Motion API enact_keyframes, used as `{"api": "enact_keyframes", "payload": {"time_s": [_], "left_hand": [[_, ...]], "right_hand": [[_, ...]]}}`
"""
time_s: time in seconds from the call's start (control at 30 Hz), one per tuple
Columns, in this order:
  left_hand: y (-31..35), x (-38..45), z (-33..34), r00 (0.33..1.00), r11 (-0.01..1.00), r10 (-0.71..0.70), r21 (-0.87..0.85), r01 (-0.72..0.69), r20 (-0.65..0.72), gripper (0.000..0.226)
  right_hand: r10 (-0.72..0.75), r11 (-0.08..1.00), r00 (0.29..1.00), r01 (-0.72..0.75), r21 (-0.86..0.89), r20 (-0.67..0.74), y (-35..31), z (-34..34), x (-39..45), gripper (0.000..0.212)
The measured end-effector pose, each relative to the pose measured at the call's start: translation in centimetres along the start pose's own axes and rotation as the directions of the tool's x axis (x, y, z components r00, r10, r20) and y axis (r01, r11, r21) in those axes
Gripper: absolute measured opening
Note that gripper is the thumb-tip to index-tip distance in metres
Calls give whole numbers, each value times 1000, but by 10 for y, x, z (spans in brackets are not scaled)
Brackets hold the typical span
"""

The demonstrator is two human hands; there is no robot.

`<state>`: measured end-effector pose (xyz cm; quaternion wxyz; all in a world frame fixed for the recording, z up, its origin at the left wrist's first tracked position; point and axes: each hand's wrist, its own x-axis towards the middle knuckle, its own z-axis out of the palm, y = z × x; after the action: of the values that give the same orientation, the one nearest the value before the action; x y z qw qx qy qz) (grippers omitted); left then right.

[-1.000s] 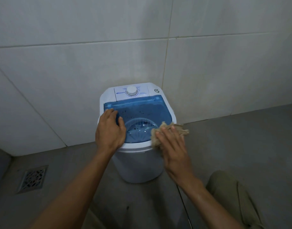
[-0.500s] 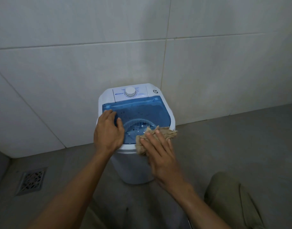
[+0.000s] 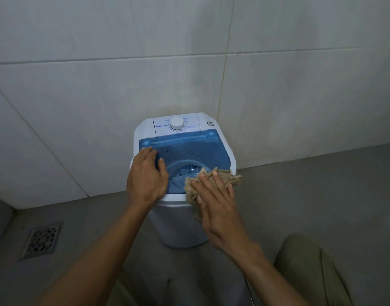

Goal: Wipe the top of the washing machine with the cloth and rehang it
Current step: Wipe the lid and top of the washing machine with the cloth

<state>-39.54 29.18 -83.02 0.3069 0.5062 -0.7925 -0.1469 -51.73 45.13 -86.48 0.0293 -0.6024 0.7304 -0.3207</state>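
A small white washing machine point(image 3: 178, 226) stands on the floor against the tiled wall, with a translucent blue lid point(image 3: 189, 151) and a white dial point(image 3: 177, 123) on its back panel. My left hand point(image 3: 146, 177) rests flat on the lid's front left edge, fingers slightly apart. My right hand point(image 3: 218, 206) presses a crumpled tan cloth point(image 3: 230, 176) onto the lid's front right corner; part of the cloth hangs over the machine's front rim under my palm.
A metal floor drain point(image 3: 42, 240) lies at the lower left. The grey concrete floor point(image 3: 311, 191) spreads right of the machine. My knee in olive trousers point(image 3: 308, 268) shows at the lower right. Large pale wall tiles point(image 3: 101, 96) fill the background.
My right hand slid the cloth left toward the lid's middle, then back right to the front right corner. My left hand stayed on the lid's left edge.
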Motion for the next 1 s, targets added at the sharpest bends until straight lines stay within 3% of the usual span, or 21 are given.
{"api": "enact_keyframes", "payload": {"time_s": [0.1, 0.27, 0.4, 0.47, 0.6, 0.73, 0.87, 1.0], "left_hand": [[-1, 1, 1, 1000, 1000, 4, -8, -4, 2, 32], [-2, 2, 2, 1000, 1000, -10, -13, 11, 9, 33], [-2, 2, 3, 1000, 1000, -19, -16, 19, 0, 35], [-2, 1, 3, 1000, 1000, -22, -19, 22, 3, 35], [-3, 2, 3, 1000, 1000, -16, -21, 16, 9, 34], [-2, 0, 3, 1000, 999, -22, -33, 22, 8, 34], [-3, 0, 4, 1000, 999, -18, -31, 18, 3, 35], [-4, 1, 4, 1000, 999, -25, -19, 25, 2, 31]], "right_hand": [[128, 988, 992, -128, 84, 5, 25, -18, 27, 43], [265, 962, 962, -269, 53, 69, 48, -37, 91, 46], [141, 985, 985, -129, -115, 99, 44, -25, 81, 56], [103, 989, 989, -90, -118, 108, 36, -22, 59, 59], [115, 989, 984, -101, -104, 139, 38, -28, 63, 65], [185, 963, 958, -131, -236, 222, 50, -30, 119, 53], [235, 949, 931, -159, -271, 278, 50, -27, 164, 54], [168, 948, 929, -61, -311, 330, 44, -24, 151, 57]]}}
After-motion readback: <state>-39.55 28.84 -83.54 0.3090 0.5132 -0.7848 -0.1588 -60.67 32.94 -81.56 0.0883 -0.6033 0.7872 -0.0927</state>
